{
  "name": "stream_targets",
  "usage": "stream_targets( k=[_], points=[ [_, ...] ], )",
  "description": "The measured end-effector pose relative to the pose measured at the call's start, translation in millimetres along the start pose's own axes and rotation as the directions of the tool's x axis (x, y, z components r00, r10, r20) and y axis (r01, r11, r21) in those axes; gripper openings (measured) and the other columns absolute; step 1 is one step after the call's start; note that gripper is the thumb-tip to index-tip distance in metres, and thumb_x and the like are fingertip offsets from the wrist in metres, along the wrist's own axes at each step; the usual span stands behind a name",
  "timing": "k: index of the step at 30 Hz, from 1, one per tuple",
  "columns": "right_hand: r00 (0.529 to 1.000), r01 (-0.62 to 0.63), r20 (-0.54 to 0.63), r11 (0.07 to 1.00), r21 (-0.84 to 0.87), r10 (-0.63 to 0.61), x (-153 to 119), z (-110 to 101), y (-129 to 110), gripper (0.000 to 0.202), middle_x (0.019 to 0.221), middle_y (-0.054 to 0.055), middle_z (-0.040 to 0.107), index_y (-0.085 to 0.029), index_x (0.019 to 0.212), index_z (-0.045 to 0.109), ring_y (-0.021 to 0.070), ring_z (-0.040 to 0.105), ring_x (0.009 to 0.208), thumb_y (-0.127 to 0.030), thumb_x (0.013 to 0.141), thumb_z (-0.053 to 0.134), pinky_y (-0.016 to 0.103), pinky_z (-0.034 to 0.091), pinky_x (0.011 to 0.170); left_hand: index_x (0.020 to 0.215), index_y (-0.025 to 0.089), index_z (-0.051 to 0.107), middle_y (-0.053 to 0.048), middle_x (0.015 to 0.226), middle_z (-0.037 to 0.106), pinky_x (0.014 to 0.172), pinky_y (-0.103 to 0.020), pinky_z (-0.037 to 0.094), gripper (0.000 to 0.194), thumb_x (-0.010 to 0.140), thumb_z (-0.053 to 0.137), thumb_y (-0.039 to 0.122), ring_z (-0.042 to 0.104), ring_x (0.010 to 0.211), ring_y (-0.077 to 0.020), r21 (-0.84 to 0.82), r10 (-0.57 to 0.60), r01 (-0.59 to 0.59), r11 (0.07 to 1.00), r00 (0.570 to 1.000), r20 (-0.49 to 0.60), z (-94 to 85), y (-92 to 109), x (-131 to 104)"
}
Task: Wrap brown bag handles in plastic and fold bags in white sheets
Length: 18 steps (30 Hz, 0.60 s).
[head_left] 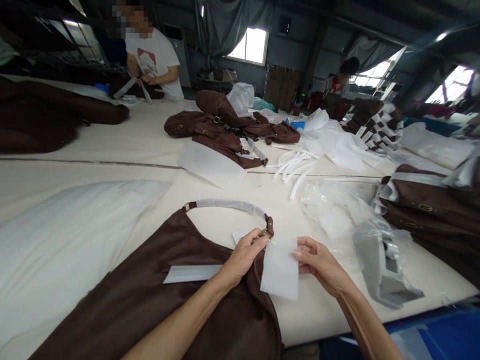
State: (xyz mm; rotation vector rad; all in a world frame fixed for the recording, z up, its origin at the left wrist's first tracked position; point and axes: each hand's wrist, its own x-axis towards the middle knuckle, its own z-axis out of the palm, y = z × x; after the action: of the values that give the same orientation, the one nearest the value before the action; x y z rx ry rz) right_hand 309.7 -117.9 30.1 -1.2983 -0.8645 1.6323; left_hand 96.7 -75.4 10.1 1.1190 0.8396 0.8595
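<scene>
A dark brown handbag [142, 280] lies on the pale table in front of me, its strap [228, 204] partly wrapped in whitish film. My left hand [245, 252] grips the bag at the strap's buckle [265, 233]. Between finger and thumb, my right hand [317, 260] pinches the edge of a white sheet of packing foam [280, 270], which hangs beside the buckle. A pale strip [193, 273] lies across the bag's front, partly behind my left arm.
Several brown bags [221, 125] are heaped across the table, near white curved tubes [292, 167]. At right stand a tape dispenser [390, 275], clear plastic [330, 210] and stacked wrapped bags [420, 200]. White sheeting [67, 240] covers the left. A person [155, 65] works opposite; another [339, 85] is farther back.
</scene>
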Motion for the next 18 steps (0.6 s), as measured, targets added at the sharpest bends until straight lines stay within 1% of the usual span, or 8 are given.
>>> stream_targets(
  k=[4,8,10,12,14,15,16,18],
  points=[
    [0.998,-0.037,-0.042,0.987,0.156,0.044,-25,7,16,0.035,0.076,0.001,0.069,-0.018,0.082,0.061,0.015,0.064,0.067,-0.036,0.066,0.086,0.029,0.054,0.064,0.088,0.017,0.059,0.001,0.078,0.053,0.066,-0.024,0.036,0.034,0.086,0.058,0.05,0.045,0.072,-0.0146,0.047,0.027,-0.026,0.999,1.0,-0.014,1.4,-5,3],
    [0.999,0.013,-0.042,0.975,0.221,-0.003,-25,32,26,0.035,0.09,0.004,0.072,-0.019,0.094,0.066,0.0172,0.066,0.075,-0.039,0.072,0.083,0.028,0.053,0.066,0.085,0.017,0.058,0.002,0.074,0.05,0.063,-0.023,0.035,0.032,0.087,0.058,0.049,0.043,0.068,-0.013,0.053,0.06,-0.057,0.997,0.997,-0.043,1.0,-8,3],
    [0.994,0.068,-0.102,0.962,0.266,-0.042,-18,33,25,0.033,0.087,0.004,0.073,-0.019,0.091,0.067,0.0179,0.065,0.075,-0.039,0.07,0.083,0.028,0.052,0.066,0.085,0.017,0.058,0.001,0.076,0.052,0.062,-0.022,0.036,0.033,0.087,0.059,0.05,0.045,0.067,-0.013,0.033,0.046,-0.044,0.998,0.998,-0.046,1.1,-7,2],
    [0.967,0.166,-0.237,0.944,0.284,-0.099,-9,21,20,0.034,0.082,0.002,0.072,-0.02,0.084,0.067,0.0168,0.064,0.07,-0.038,0.064,0.086,0.027,0.05,0.063,0.088,0.018,0.059,0.0,0.078,0.055,0.062,-0.023,0.038,0.035,0.087,0.058,0.052,0.049,0.067,-0.0137,0.002,0.019,-0.019,1.0,0.999,-0.047,2.0,-4,-2],
    [0.93,0.205,-0.344,0.958,0.201,-0.127,3,0,11,0.036,0.075,0.0,0.07,-0.019,0.081,0.066,0.015,0.06,0.064,-0.036,0.057,0.088,0.025,0.047,0.058,0.089,0.018,0.06,0.001,0.076,0.055,0.061,-0.024,0.04,0.037,0.087,0.057,0.054,0.051,0.066,-0.0143,-0.015,0.01,-0.011,1.0,0.999,-0.047,3.4,0,-5],
    [0.926,0.177,-0.356,0.977,0.118,-0.125,9,-11,6,0.036,0.071,-0.001,0.068,-0.019,0.078,0.065,0.0139,0.058,0.06,-0.036,0.056,0.087,0.024,0.045,0.055,0.089,0.018,0.06,0.001,0.074,0.053,0.061,-0.024,0.041,0.037,0.088,0.057,0.055,0.051,0.065,-0.0144,-0.012,0.015,-0.016,1.0,0.999,-0.049,4.0,1,-6],
    [0.937,0.125,-0.332,0.992,0.015,-0.113,16,-20,1,0.033,0.066,-0.002,0.065,-0.018,0.074,0.064,0.0124,0.054,0.056,-0.035,0.056,0.086,0.023,0.041,0.051,0.087,0.018,0.06,0.002,0.071,0.052,0.061,-0.023,0.041,0.038,0.088,0.056,0.056,0.05,0.064,-0.0143,-0.005,0.024,-0.024,1.0,0.998,-0.051,4.4,2,-7],
    [0.982,0.01,-0.183,0.976,-0.218,-0.051,29,-28,-7,0.027,0.057,-0.004,0.059,-0.017,0.068,0.061,0.0094,0.047,0.049,-0.035,0.061,0.08,0.021,0.033,0.046,0.084,0.017,0.06,0.002,0.068,0.052,0.059,-0.023,0.039,0.039,0.089,0.055,0.056,0.049,0.062,-0.0139,0.017,0.033,-0.032,0.999,0.998,-0.058,4.4,2,-7]
  ],
)
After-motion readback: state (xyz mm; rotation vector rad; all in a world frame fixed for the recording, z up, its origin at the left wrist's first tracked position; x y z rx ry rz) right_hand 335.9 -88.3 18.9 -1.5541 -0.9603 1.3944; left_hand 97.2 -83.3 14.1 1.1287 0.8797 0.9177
